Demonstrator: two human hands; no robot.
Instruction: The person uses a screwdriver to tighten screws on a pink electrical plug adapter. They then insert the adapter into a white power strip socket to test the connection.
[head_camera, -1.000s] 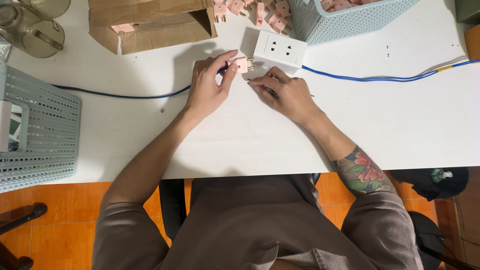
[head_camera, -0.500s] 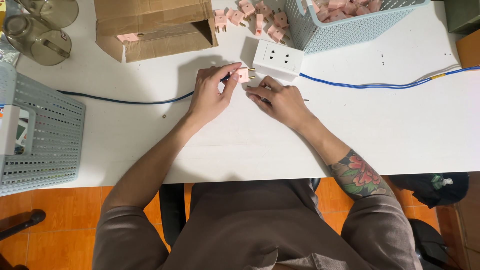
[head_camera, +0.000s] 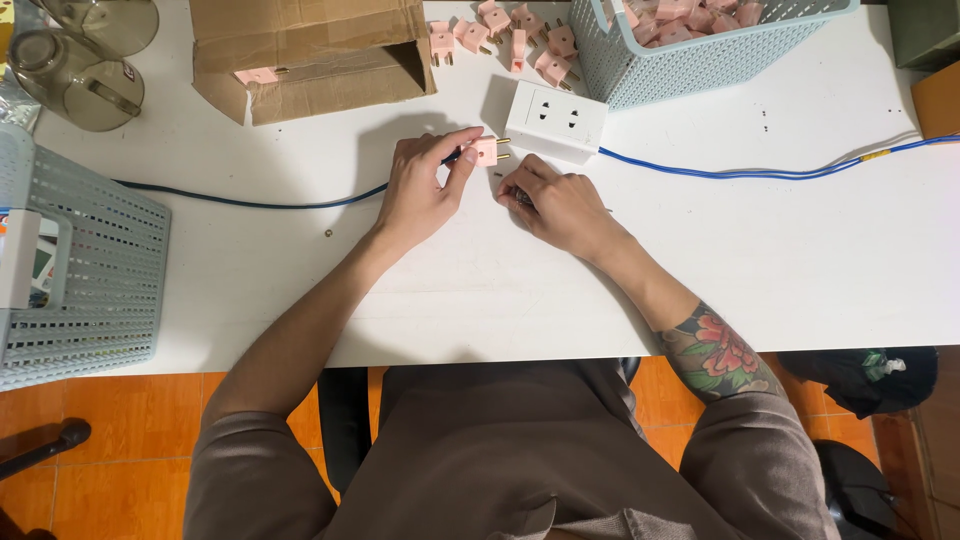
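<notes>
My left hand (head_camera: 425, 190) pinches a small pink plug (head_camera: 486, 151) with two brass pins that point right, toward a white socket block (head_camera: 557, 121). A dark blue cable (head_camera: 250, 200) runs left from the plug. My right hand (head_camera: 555, 205) rests on the white table (head_camera: 760, 260) just below the socket block, fingers curled around a thin tool whose tip I can barely see. A tiny dark screw (head_camera: 498, 174) lies between my hands.
Loose pink plugs (head_camera: 510, 40) lie behind the socket block, beside a pale blue basket (head_camera: 700, 50) filled with more. A cardboard box (head_camera: 310, 50) sits at the back left, glass lids (head_camera: 80, 60) further left, another basket (head_camera: 80, 270) at the left edge. A blue cable (head_camera: 760, 170) trails right.
My left hand has turned the pink plug so its pins face the socket block. My right hand has drawn in slightly below the block.
</notes>
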